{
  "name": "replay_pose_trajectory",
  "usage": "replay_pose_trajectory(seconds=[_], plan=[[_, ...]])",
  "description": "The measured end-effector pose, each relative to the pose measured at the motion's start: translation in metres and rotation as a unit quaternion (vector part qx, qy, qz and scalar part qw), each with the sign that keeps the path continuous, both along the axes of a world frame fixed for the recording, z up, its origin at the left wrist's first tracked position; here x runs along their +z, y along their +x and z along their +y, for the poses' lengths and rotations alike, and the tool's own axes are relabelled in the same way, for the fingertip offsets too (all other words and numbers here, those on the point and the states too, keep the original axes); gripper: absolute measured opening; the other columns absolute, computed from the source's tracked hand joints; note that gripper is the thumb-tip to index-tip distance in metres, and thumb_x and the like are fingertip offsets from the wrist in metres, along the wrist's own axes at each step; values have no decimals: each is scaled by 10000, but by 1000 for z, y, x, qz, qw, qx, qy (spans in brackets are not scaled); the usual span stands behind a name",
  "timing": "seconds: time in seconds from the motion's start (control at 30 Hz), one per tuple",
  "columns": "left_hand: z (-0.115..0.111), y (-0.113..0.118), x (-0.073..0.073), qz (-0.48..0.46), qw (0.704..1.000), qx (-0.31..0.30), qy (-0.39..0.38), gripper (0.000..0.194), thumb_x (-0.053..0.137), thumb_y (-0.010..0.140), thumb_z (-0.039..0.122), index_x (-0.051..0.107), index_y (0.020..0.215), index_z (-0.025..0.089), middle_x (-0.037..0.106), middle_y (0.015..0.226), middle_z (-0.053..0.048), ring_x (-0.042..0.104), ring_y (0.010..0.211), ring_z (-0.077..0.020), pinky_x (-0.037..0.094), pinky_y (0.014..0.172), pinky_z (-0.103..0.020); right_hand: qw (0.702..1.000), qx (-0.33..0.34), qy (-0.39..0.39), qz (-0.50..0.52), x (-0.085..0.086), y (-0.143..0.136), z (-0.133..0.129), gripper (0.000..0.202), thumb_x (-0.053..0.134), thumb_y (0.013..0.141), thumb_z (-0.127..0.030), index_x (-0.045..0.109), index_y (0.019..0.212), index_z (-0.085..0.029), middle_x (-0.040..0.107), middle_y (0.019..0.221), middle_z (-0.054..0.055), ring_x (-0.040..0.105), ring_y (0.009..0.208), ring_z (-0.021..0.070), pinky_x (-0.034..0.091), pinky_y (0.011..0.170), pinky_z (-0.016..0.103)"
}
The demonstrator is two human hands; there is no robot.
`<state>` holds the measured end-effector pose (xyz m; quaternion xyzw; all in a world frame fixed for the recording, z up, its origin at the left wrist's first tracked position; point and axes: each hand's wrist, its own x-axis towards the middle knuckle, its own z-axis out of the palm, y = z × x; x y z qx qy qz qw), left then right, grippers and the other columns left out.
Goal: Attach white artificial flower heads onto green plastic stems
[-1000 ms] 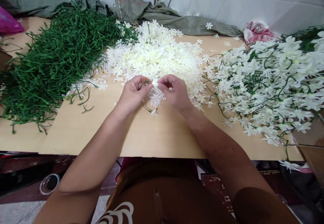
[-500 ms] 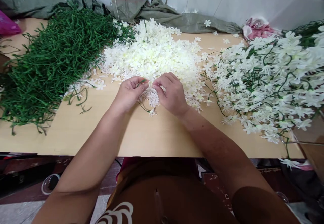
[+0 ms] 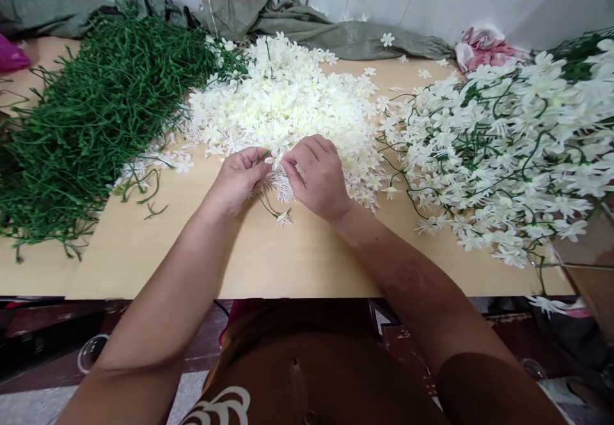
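Observation:
My left hand (image 3: pixel 244 175) is closed in a pinch on a green artificial flower stem (image 3: pixel 265 154). One branch of that stem hangs below my fingers and ends in a small white flower (image 3: pixel 284 218). Fingertips of my right hand (image 3: pixel 317 172) are pinched on a small white artificial flower (image 3: pixel 277 163), right against the stem's tip. Just beyond both hands spreads a heap of loose white artificial flowers (image 3: pixel 292 102). What lies deep between the fingertips is too small to make out.
A pile of green plastic stems (image 3: pixel 105 105) covers the table's left side. Finished-looking white flower sprays (image 3: pixel 499 156) are heaped at right. Rolled grey-green cloth (image 3: pixel 330 34) runs along the tiled wall, with a pink-and-white cloth (image 3: pixel 487 47) beside it. A few stems (image 3: pixel 152 185) lie loose on the table (image 3: pixel 297 258).
Both hands appear slightly further left, as does the whole scene. A white flower now shows more plainly between my fingertips; both pinches have stayed closed.

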<state>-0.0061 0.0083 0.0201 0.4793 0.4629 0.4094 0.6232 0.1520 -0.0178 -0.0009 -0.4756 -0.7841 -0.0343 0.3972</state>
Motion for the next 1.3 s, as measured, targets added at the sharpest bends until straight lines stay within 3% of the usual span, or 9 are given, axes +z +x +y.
replay_pose_trajectory(seconds=[0.47, 0.67, 0.87, 1.03, 1.2, 1.3], plan=[[-2, 5, 0, 57, 997, 17, 59, 145, 688, 647, 88, 566, 665, 166, 474, 531, 63, 424, 494, -60, 342, 472, -179, 1000, -9, 15, -19, -8, -3, 3, 242, 386, 974, -237, 524, 779, -201, 550, 796, 65, 518, 869, 225, 387, 800, 385], [-1, 5, 0, 24, 998, 27, 47, 197, 741, 616, 143, 571, 710, 180, 468, 541, 66, 419, 492, -67, 312, 445, -190, 998, 39, -17, 50, -9, -1, 5, 258, 404, 989, -314, 512, 779, -212, 574, 792, 43, 530, 832, 196, 432, 773, 353], [0, -1, 0, 5, 1000, -1, 12, 223, 771, 606, 231, 570, 697, 197, 407, 480, 78, 271, 376, -45, 176, 363, -212, 995, 44, -18, 92, -8, 1, 5, 222, 414, 985, -306, 519, 812, -215, 600, 810, 46, 539, 835, 198, 442, 789, 364], [1, -2, -2, 2, 1000, -8, 6, 230, 788, 598, 254, 581, 675, 190, 400, 472, 77, 242, 363, -34, 149, 354, -216, 998, 12, -22, 61, -7, -1, 2, 260, 381, 993, -335, 527, 814, -215, 600, 822, 64, 534, 855, 220, 428, 796, 385], [1, -1, -2, 11, 1000, 24, -4, 227, 791, 588, 219, 578, 659, 182, 427, 485, 75, 267, 365, -30, 185, 346, -206, 1000, -6, 26, 2, -7, -2, 1, 291, 340, 1003, -295, 531, 799, -212, 580, 814, 69, 518, 860, 224, 393, 785, 384], [0, -1, -2, 13, 1000, 6, -1, 238, 785, 618, 248, 555, 639, 189, 385, 456, 78, 254, 364, -37, 184, 349, -212, 1000, -10, 28, -7, -7, -3, 1, 296, 337, 1005, -298, 525, 792, -216, 569, 823, 66, 514, 875, 225, 381, 798, 387]])
